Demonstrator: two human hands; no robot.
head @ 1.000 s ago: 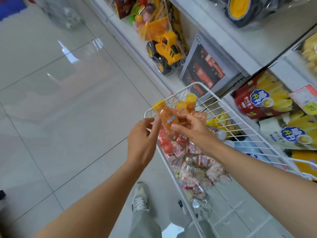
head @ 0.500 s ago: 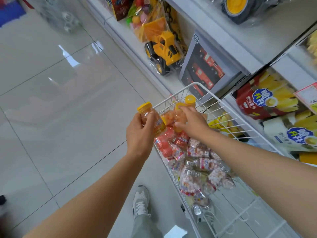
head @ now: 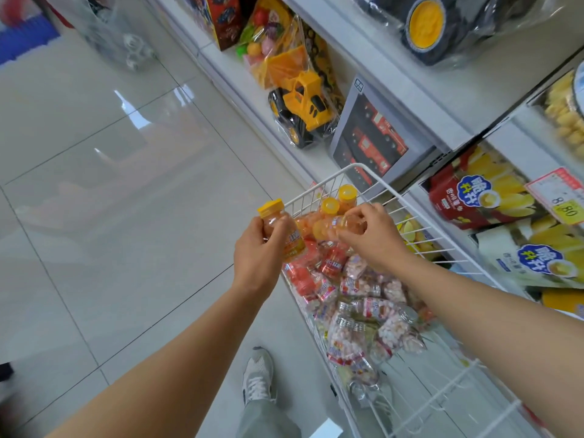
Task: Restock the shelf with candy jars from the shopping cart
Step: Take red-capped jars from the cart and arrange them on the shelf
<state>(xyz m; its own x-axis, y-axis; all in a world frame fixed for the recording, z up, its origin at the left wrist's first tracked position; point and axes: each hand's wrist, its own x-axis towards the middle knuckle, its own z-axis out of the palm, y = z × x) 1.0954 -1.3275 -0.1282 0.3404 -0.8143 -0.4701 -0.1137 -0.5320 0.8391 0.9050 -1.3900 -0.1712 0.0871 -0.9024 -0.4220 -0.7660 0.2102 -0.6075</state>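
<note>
Orange jar (head: 292,243) now sits gripped by the left hand (head: 259,259); the right hand (head: 377,237) clamps a second jar (head: 343,223) (shelf (head: 390,83) next, probably).

One wide-angle view, worn on the person's head, looks forward and steeply down, close above the left hand (head: 256,257), right hand (head: 373,238) and white wire shopping cart (head: 358,166); the frame is tilted, the shelf (head: 395,77) slanting across the right, tiled floor (head: 110,216) filling the left
</note>
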